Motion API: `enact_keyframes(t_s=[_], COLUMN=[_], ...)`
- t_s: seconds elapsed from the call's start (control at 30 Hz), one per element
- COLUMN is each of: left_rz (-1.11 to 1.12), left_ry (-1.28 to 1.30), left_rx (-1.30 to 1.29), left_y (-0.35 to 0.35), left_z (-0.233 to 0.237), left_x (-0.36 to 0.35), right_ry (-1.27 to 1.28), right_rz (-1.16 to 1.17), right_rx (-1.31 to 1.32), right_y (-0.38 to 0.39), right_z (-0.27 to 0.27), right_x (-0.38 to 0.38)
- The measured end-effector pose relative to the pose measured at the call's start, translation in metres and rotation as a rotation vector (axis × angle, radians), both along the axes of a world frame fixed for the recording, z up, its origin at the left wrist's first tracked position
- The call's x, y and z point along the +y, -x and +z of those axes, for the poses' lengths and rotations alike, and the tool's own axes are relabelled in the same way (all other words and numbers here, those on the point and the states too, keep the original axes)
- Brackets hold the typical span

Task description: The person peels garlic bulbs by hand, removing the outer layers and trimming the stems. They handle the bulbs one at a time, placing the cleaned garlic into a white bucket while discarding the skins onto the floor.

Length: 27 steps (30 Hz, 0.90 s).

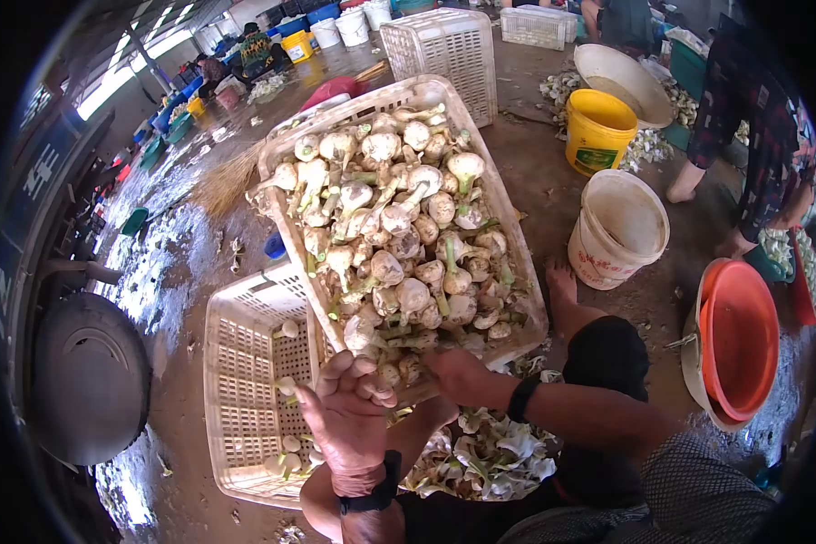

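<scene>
A pale plastic crate (517, 263) heaped with garlic bulbs (412, 295) stands tilted in front of me. Many bulbs carry short green stems and brown dirt. My left hand (349, 422) is palm up just off the crate's near left corner, thumb spread and fingers loosely curled, with nothing visible in it. Beside it my right hand (467, 376) is closed at the crate's near edge; what its fingers hold, if anything, is hidden. Below on the left, a second crate (236, 408) contains a few trimmed garlic bulbs (288, 462).
Peeled garlic leaves (485, 453) lie between my legs. On the right are a white bucket (616, 231), a yellow bucket (598, 131) and a red basin (739, 340). A broom (227, 181) lies behind the crates; a round black stool (91, 376) stands left. Other people work farther off.
</scene>
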<state>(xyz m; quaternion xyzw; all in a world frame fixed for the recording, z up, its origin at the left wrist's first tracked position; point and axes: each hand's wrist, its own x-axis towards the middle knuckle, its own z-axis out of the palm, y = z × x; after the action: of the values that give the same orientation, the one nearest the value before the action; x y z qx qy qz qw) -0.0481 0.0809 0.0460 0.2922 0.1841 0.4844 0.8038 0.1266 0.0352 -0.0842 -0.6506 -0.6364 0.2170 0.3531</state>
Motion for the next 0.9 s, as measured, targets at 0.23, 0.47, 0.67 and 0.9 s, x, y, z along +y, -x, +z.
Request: enact_keyframes(t_s=[0.23,0.47,0.67,0.9], left_rz=[0.122,-0.228,-0.379,-0.225], left_ry=[-0.140,-0.147,0.017,-0.139], left_rx=[0.353,0.412,0.134,0.533], left_y=[-0.002,-0.021,-0.029,-0.044], left_z=[0.002,0.002,-0.014,-0.013], left_x=[-0.006,-0.029,-0.038,-0.038], right_ry=[-0.529,0.331,0.138,0.181], right_rz=[0.100,0.108,-0.061,0.057], right_rx=[-0.301,1.571,0.922,0.590], right_y=[-0.053,-0.062,-0.061,-0.064], right_z=[0.019,0.110,0.084,0.113], right_x=[-0.001,-0.060,-0.070,-0.083])
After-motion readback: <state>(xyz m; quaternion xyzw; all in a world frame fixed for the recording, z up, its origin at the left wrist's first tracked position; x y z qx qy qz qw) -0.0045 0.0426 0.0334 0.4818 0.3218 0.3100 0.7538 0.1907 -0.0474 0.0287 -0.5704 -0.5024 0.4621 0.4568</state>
